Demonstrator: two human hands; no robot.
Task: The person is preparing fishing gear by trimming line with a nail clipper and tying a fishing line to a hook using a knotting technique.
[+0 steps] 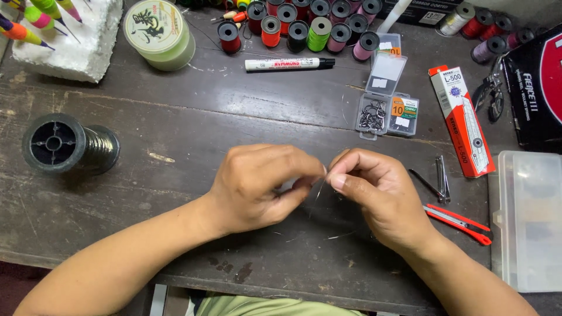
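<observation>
Thin clear line (321,188) runs between both hands above the dark wooden surface (175,146). The left hand (257,187) and right hand (374,196) each pinch it in closed fingers; any knot or hook is too small to tell, so the work looks midway. Beyond sit small clear hook boxes (380,108) with orange labels, a long red-and-white cutter package (462,120), and a black spool (67,143).

Dark weathered wooden counter (175,134) of scratched planks with pale scuffs and stains, seams running across it, worn front edge (281,289) along the bottom, dim shadowed floor below at the lower left, soft even light from above
</observation>
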